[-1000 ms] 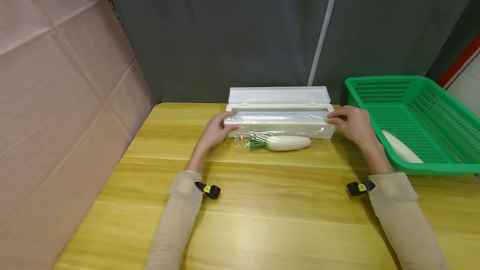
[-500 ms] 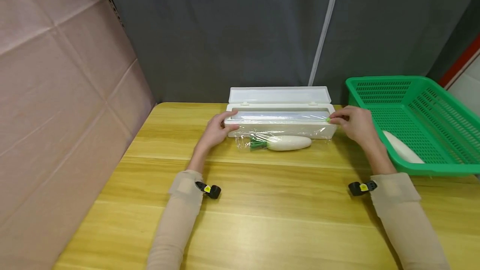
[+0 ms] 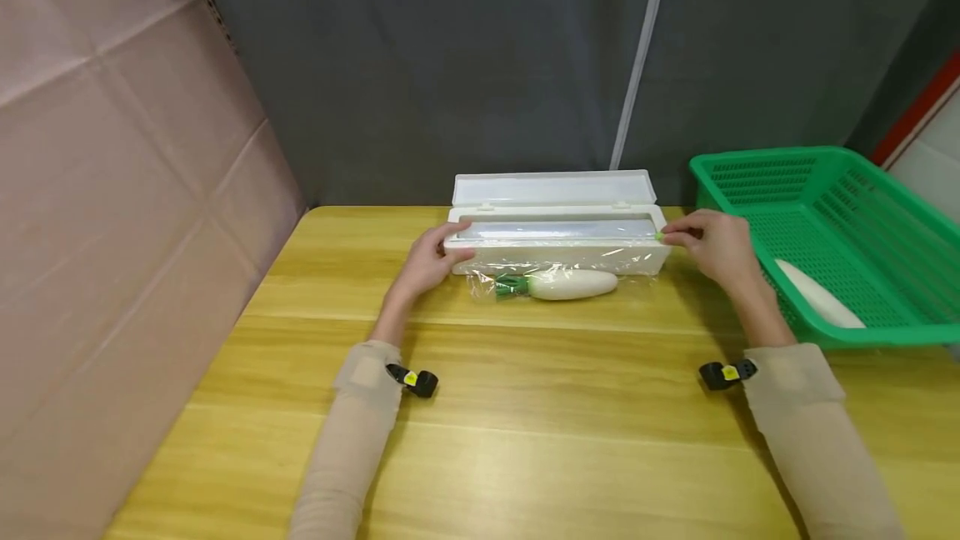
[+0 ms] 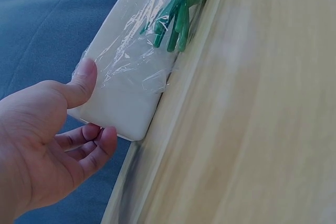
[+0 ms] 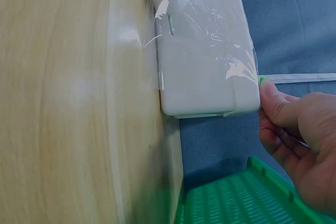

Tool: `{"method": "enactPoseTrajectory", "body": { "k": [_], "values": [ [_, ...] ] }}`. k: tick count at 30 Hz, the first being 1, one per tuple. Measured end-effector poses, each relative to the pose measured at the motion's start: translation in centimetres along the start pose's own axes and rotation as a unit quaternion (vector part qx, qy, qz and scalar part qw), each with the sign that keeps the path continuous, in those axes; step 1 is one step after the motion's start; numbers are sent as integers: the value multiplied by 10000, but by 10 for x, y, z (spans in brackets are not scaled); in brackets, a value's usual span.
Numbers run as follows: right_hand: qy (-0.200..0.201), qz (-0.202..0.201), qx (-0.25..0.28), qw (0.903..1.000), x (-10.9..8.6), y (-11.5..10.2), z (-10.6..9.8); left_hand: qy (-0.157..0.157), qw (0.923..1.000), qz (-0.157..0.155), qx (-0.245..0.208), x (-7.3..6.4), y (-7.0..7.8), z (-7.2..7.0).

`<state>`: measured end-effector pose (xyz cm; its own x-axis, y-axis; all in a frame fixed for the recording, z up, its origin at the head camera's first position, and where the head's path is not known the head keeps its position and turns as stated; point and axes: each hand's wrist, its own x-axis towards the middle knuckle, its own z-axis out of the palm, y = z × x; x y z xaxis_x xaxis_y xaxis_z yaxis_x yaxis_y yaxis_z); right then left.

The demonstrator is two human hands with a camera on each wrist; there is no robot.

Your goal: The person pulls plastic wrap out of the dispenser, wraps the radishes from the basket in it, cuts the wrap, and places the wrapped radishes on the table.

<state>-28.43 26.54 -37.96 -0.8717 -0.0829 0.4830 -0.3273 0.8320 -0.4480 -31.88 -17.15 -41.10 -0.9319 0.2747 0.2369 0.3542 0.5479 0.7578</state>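
Note:
A long white cling film dispenser box [image 3: 517,259] stands at the back of the table with its lid [image 3: 555,188] raised. My left hand [image 3: 429,261] grips its left end, the thumb on the front [image 4: 84,80] side. At the right end, my right hand [image 3: 716,248] pinches a small green slider [image 3: 659,236] between thumb and fingertips. Inside the box is a roll of film [image 3: 555,229]. Clear cling film [image 4: 152,72] hangs over the box's front and covers a white radish [image 3: 573,284] with cut green stalks [image 3: 512,285], lying just before the box.
To the right stands a green plastic basket [image 3: 892,333] with another white radish [image 3: 819,294] in it. A dark curtain [image 3: 420,73] hangs behind the wooden table [image 3: 525,423]. A pale sheet [image 3: 112,257] hangs along the left.
My right hand has moved the green slider a little to the right, up to the box's right end. The left hand stays on the box, and the head view has shifted slightly.

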Motion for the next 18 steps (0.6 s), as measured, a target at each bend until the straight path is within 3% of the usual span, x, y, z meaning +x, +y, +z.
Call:
{"method": "enactPoseTrajectory", "body": {
  "k": [15, 18],
  "values": [
    [-288, 97, 164, 9994, 3, -2, -1, -91, 9993, 292, 222, -6, -2, -5],
    [-390, 103, 183, 9990, 3, -2, -3, -130, 9995, 170, 246, -8, -2, -5]
  ]
}}
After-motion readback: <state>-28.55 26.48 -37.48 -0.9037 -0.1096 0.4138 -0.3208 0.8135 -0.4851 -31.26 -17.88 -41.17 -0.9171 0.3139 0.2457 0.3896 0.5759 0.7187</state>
